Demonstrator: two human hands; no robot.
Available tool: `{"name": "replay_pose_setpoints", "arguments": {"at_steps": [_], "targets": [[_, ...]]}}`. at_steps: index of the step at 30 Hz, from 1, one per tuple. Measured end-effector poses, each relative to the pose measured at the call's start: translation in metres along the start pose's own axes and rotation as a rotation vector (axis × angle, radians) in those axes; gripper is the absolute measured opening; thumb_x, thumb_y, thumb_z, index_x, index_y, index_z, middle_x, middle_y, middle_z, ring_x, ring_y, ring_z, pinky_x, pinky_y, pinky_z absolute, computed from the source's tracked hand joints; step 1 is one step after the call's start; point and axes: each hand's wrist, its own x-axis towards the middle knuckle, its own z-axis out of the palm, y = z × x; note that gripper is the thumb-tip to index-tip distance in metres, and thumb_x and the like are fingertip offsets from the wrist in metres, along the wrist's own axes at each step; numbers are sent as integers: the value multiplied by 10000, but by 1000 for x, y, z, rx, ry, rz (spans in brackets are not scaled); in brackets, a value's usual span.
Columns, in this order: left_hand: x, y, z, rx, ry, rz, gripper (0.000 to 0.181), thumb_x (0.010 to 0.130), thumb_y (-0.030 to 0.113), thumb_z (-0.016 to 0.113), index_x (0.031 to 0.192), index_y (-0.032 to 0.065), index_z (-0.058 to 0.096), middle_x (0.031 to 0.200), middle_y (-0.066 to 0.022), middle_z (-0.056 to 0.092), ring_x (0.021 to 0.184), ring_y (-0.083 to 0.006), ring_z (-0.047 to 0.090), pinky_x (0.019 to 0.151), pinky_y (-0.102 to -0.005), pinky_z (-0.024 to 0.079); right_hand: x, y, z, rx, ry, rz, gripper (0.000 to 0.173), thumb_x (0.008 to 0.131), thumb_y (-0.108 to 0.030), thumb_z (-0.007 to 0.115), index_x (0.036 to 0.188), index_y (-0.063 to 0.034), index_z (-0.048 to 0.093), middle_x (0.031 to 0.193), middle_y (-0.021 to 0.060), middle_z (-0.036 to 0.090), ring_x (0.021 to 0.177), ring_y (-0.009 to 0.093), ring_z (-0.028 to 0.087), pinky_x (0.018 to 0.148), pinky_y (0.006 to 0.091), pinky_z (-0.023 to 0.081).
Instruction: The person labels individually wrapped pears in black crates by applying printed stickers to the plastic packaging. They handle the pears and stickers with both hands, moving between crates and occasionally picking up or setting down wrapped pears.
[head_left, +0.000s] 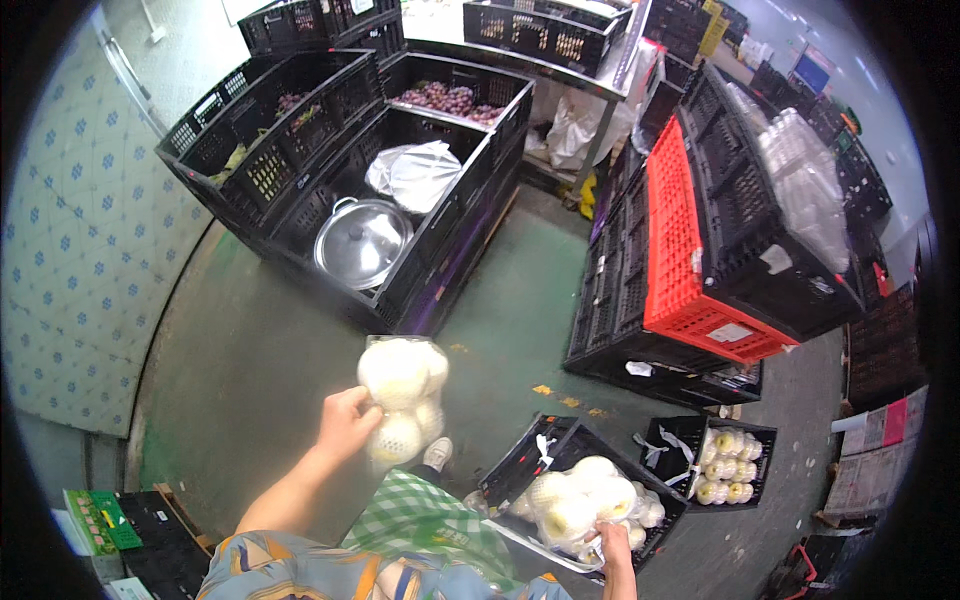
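Observation:
My left hand (347, 421) grips the side of a clear pack of pale round fruit in white foam nets (403, 397), raised over the floor. At the lower right, my right hand (609, 541) holds the plastic of another pack of netted fruit (581, 499). That pack is above a black plastic crate (525, 444) in which more netted fruit lies. Beside this crate stands a second black crate (771, 469) with rows of wrapped yellowish fruit (726, 466).
Black crates with grapes (442, 99) and a lidded metal pot (363, 244) stand ahead. Right of them rises a stack of black crates with a red crate (675, 247). A metal table (540, 66) is behind. Green-painted floor (495, 300) runs between the stacks.

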Motion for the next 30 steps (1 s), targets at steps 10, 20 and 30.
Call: {"name": "replay_pose_setpoints", "arguments": {"at_steps": [10, 20, 30], "targets": [[-38, 2, -42, 108, 41, 193, 178, 617, 81, 548, 591, -63, 446, 506, -165, 447, 432, -208, 452, 446, -326, 354, -15, 14, -21, -317, -62, -61, 278, 760, -196, 512, 693, 31, 658, 691, 98, 648, 621, 190, 573, 583, 311, 444], [-29, 17, -64, 83, -47, 192, 148, 632, 120, 573, 669, -21, 543, 631, -190, 532, 558, -324, 527, 515, -370, 406, -26, 25, -13, -229, -18, -2, 260, 764, -170, 510, 715, 32, 667, 675, 110, 650, 620, 190, 578, 583, 305, 452], [45, 14, -104, 87, -98, 306, 148, 607, 100, 569, 641, -28, 502, 616, -188, 512, 566, -347, 514, 533, -399, 405, -36, -60, 32, -142, -49, -158, 312, 786, -212, 475, 629, -17, 661, 573, 44, 589, 529, 132, 457, 508, 265, 352]]}}
